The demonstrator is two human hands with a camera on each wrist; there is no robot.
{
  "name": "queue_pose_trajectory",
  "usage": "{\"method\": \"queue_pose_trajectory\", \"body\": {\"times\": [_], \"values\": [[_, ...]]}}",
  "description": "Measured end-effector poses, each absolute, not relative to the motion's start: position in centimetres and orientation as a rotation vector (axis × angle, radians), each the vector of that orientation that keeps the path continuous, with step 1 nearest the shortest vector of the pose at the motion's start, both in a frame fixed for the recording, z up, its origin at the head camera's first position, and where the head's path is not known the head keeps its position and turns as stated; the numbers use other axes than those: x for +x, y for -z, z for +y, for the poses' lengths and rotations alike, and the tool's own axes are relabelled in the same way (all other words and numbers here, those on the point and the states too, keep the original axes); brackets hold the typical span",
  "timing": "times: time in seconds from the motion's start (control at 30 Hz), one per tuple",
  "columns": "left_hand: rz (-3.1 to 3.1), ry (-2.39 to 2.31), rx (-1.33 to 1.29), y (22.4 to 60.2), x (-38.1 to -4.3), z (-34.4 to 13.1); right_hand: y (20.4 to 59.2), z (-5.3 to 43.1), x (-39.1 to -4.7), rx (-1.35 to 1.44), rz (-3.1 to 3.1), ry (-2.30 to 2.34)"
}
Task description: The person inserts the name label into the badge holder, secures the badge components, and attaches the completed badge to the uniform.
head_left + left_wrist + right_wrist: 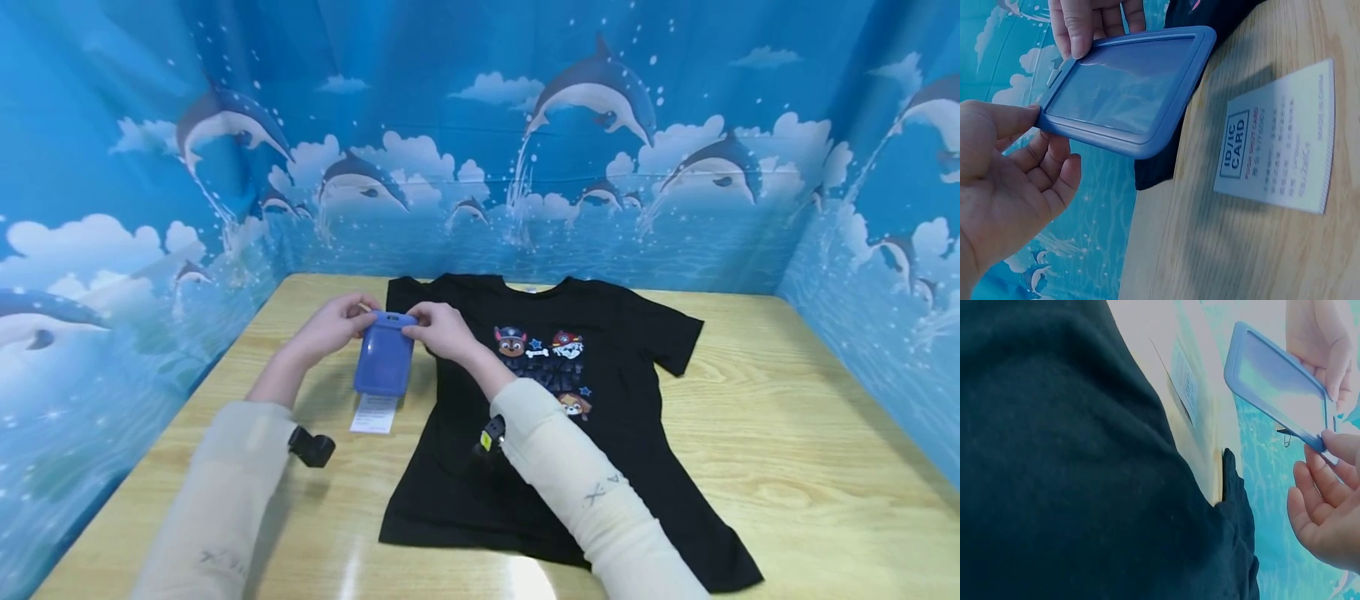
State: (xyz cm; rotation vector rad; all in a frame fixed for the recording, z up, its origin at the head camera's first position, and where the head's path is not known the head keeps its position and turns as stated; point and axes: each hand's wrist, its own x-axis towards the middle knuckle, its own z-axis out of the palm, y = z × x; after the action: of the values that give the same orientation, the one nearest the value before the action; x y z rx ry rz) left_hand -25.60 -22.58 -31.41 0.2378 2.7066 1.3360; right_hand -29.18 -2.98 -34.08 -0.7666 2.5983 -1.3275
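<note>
Both hands hold a blue ID badge holder (384,360) with a clear window, raised over the table at the left of the black T-shirt. My left hand (336,327) pinches one top corner between thumb and fingers. At the other top corner, my right hand (444,332) pinches the frame the same way. A small metal clip (1285,437) shows behind the holder in the right wrist view. Below the holder a white paper card (1279,140) printed "ID/IC CARD" lies on the wood.
The black T-shirt (480,492) with cartoon dog prints is spread over the middle of the wooden table (757,433), under my right forearm. Blue dolphin-print curtains (465,100) stand at the back and both sides.
</note>
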Motion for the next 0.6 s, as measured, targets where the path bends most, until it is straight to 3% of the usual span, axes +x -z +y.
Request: {"method": "queue_pose_trajectory", "body": {"times": [0.6], "values": [[2.717,-1.341,0.237,31.9,-27.3,-19.8,33.7,-0.1,-30.4,-0.728,2.632,1.292]]}}
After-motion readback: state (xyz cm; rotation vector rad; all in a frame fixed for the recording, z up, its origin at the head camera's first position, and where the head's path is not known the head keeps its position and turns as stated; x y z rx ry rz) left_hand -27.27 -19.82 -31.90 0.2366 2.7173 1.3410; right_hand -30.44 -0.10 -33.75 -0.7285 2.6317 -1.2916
